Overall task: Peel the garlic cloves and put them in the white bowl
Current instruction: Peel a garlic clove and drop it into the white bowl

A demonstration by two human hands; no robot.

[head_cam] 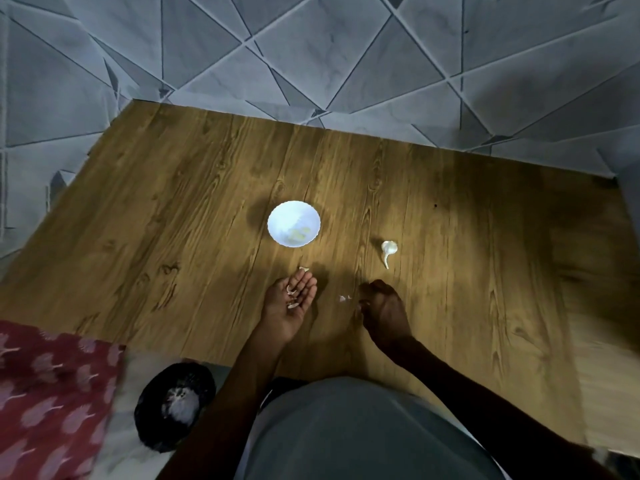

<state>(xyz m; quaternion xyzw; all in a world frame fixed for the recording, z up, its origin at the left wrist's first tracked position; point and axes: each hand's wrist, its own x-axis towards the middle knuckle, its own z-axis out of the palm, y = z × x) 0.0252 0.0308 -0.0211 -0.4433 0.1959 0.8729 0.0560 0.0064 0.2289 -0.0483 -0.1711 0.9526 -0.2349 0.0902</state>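
Skins (292, 296) rest in the upturned, straight-fingered left hand (289, 306). The right hand (382, 313) curls its fingers down near loose flakes (343, 298) on the worktop (173, 209); whether they hold anything cannot be told. Peeled cloves (298, 233) sit in the white bowl (277, 216), with the garlic bulb (388, 249) to its right. Sweeping the flakes together before pinching would likely work best.

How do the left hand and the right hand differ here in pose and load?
The left hand lies palm up with fingers nearly straight; the right hand is knuckles up with fingers curled. Pale peel scraps sit on the left palm; whether the right hand pinches anything cannot be told. The left hand is nearest the white bowl, the right nearest the garlic bulb. Both are over the wooden table.
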